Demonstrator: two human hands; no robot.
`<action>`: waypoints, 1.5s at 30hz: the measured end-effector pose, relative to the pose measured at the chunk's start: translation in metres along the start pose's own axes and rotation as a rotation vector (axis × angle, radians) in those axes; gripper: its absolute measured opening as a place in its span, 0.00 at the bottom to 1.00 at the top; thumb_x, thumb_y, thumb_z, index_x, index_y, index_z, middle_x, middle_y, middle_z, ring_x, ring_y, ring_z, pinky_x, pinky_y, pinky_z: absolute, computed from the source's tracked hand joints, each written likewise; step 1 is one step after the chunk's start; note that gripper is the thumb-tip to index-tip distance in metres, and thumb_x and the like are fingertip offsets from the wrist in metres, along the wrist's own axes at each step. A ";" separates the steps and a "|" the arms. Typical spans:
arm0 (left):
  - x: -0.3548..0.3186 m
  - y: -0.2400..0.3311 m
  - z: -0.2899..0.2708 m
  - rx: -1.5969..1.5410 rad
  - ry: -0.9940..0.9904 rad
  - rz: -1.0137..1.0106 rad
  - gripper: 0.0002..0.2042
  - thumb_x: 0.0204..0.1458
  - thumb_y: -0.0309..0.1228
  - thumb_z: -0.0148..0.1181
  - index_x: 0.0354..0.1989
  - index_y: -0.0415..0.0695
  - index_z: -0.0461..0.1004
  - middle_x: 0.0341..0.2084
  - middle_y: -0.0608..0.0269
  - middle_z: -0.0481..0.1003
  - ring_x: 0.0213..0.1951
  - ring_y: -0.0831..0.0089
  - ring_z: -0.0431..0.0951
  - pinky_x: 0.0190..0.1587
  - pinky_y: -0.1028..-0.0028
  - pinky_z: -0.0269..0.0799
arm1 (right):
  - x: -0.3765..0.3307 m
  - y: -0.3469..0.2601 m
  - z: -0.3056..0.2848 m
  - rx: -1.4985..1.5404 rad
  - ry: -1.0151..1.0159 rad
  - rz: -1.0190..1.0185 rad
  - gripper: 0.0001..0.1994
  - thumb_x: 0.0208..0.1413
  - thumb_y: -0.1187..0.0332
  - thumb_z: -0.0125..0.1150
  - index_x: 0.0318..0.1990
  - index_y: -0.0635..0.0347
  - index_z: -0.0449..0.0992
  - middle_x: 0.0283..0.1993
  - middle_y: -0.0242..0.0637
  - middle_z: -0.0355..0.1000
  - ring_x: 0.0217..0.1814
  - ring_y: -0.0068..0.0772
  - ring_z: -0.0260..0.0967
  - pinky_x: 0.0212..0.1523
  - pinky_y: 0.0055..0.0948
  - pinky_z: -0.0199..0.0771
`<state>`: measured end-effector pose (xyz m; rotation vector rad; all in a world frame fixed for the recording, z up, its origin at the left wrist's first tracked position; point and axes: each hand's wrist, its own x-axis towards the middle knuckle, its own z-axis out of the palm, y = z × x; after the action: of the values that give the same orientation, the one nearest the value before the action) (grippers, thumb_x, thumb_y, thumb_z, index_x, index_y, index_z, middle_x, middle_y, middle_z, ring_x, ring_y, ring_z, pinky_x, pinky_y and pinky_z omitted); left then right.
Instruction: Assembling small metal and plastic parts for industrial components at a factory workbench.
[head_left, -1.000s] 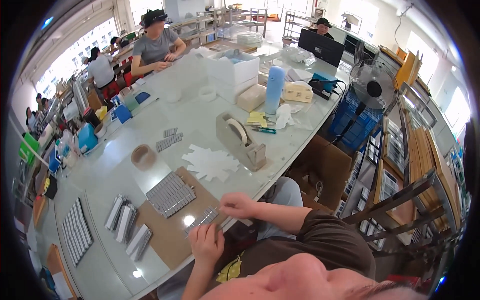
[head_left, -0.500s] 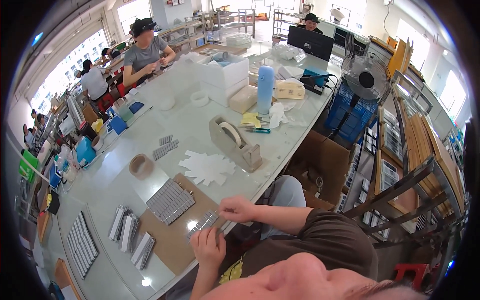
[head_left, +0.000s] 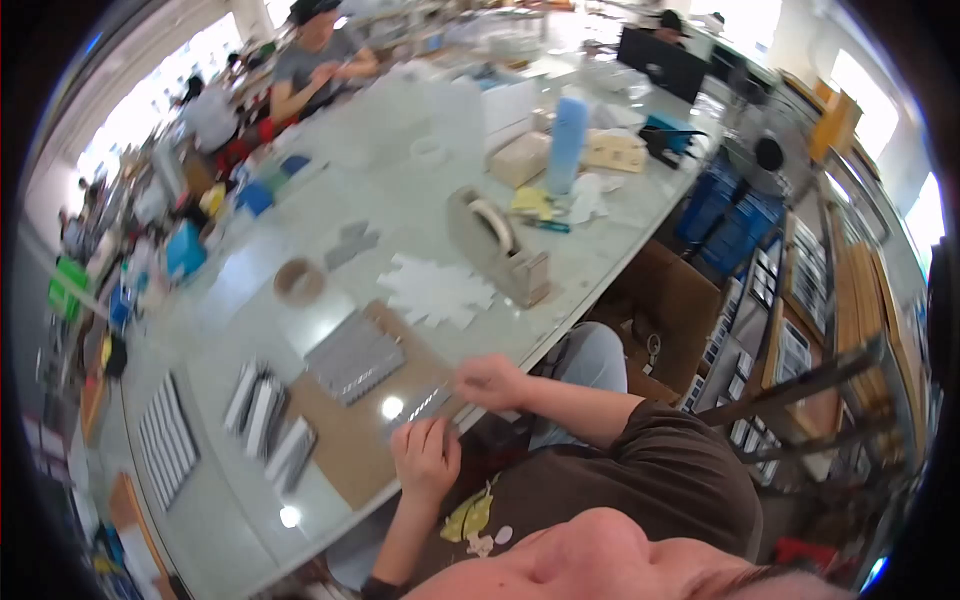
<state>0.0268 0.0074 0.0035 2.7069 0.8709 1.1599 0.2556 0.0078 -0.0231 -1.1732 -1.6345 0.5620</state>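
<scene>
The picture is blurred by motion. My left hand (head_left: 427, 458), its fingers bent and close together, is at the near edge of a brown board (head_left: 345, 468). Beyond it, to the right, my right hand (head_left: 490, 382) is closed in a pinch over the table's edge. What either hand grips, if anything, is hidden or too small to make out. A short row of small grey metal-looking pieces (head_left: 424, 402) lies on the board beside both hands. Further left on the board rests a larger flat block of similar grey strips (head_left: 355, 358).
Grey-and-white bundles (head_left: 262, 415) and a striped panel (head_left: 168, 438) lie to the left. Beyond the board are a tape roll (head_left: 299, 283), white paper cutouts (head_left: 435, 290), a tape dispenser (head_left: 500, 245) and a blue bottle (head_left: 568, 145). A rack (head_left: 800, 390) stands at right; a co-worker (head_left: 318, 70) sits across.
The whole view has shifted and blurred, with the table's contents sitting further right in the picture. Both hands stay by the board's near edge, their fingers much as before.
</scene>
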 end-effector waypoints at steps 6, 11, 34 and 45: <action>-0.001 -0.005 -0.003 -0.122 -0.033 0.007 0.13 0.45 0.29 0.65 0.40 0.41 0.75 0.37 0.59 0.73 0.45 0.58 0.71 0.49 0.60 0.67 | -0.007 0.001 0.001 -0.025 0.009 0.015 0.03 0.52 0.77 0.63 0.28 0.60 0.75 0.25 0.39 0.70 0.27 0.38 0.70 0.30 0.33 0.69; -0.016 -0.008 0.001 -0.103 0.037 -0.051 0.13 0.45 0.28 0.66 0.40 0.40 0.76 0.38 0.60 0.73 0.45 0.60 0.71 0.49 0.63 0.68 | -0.004 -0.003 -0.001 0.029 -0.065 0.001 0.04 0.54 0.80 0.59 0.29 0.63 0.72 0.28 0.36 0.69 0.29 0.27 0.66 0.32 0.26 0.67; -0.004 -0.010 0.001 -0.041 -0.012 0.019 0.12 0.46 0.24 0.64 0.40 0.40 0.78 0.39 0.57 0.76 0.44 0.56 0.73 0.49 0.59 0.68 | 0.004 0.006 0.016 -0.044 0.010 -0.005 0.05 0.52 0.69 0.64 0.29 0.59 0.74 0.26 0.40 0.71 0.26 0.38 0.70 0.28 0.33 0.70; -0.012 0.002 0.006 -0.026 -0.012 0.077 0.12 0.46 0.24 0.64 0.40 0.38 0.78 0.40 0.57 0.77 0.44 0.54 0.72 0.50 0.58 0.68 | -0.009 -0.019 -0.001 -0.010 0.012 0.061 0.06 0.51 0.68 0.63 0.30 0.59 0.73 0.27 0.41 0.72 0.28 0.47 0.71 0.28 0.39 0.70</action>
<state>0.0254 0.0001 -0.0081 2.7458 0.7508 1.1595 0.2484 -0.0086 -0.0111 -1.2345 -1.5978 0.5848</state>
